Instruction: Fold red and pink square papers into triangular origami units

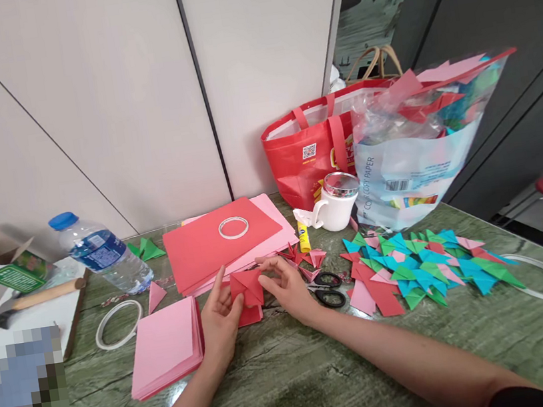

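A folded red paper square (pixel 246 288) with diagonal creases is held up between my two hands. My left hand (pixel 219 315) pinches its left side with the thumb in front. At its upper right corner, the thumb and fingers of my right hand (pixel 286 286) close on the edge. Just below it, more red paper (pixel 251 315) shows in part on the table. Left of my left hand lies a stack of pink square paper (pixel 165 346). Black-handled scissors (pixel 328 290) rest to the right of my right hand, near small folded red and pink pieces (pixel 315 258).
Red sheets (pixel 200 240) with a tape ring (pixel 233 228) lie behind my hands. A water bottle (pixel 107 253) stands left. Folded coloured pieces (pixel 416 264) spread to the right, before a white mug (pixel 335 204), glue stick (pixel 303 237), red bag (pixel 291 167) and plastic bag (pixel 398 172).
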Available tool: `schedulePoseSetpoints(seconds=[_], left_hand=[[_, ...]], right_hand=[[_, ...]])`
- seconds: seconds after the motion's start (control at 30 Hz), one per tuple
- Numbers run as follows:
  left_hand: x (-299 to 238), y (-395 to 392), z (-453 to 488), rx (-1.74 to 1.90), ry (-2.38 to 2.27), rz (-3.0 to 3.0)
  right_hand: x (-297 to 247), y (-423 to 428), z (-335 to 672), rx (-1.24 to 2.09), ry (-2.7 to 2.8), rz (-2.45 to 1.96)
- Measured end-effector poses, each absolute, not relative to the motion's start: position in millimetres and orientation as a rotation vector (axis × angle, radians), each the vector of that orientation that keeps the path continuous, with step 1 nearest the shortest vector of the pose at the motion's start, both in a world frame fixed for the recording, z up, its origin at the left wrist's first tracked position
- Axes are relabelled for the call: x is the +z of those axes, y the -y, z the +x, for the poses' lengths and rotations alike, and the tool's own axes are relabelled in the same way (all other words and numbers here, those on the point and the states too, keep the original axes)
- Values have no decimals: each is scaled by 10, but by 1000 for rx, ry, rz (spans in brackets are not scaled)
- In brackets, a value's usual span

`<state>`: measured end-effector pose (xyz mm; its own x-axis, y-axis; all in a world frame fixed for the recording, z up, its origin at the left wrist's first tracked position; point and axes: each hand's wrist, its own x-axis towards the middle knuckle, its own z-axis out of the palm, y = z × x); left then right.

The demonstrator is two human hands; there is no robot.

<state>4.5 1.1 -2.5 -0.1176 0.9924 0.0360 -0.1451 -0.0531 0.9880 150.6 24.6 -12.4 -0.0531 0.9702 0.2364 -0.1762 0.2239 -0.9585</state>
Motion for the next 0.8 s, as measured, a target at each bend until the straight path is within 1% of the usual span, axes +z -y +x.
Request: schedulePoseSetpoints(seconds=[0.1, 0.27, 0.4, 0.6, 0.8], left_hand=[[7, -1, 60, 1320, -1135, 1131], [7, -15, 63, 1462, -1239, 1012], [22, -16, 65, 1425, -1254, 964], [42, -5, 58, 1435, -1403, 1085], [114, 40, 76, 1296, -1469, 1403]], right_hand=[[-102, -219, 1509, 1153, 1298, -885], [-172, -236, 1489, 1143, 1326, -928], [-179, -232, 1472, 1184, 1227, -908], [-82, -150, 1481, 1061, 1415, -908], [-76, -155, 1486, 943, 1419, -960]])
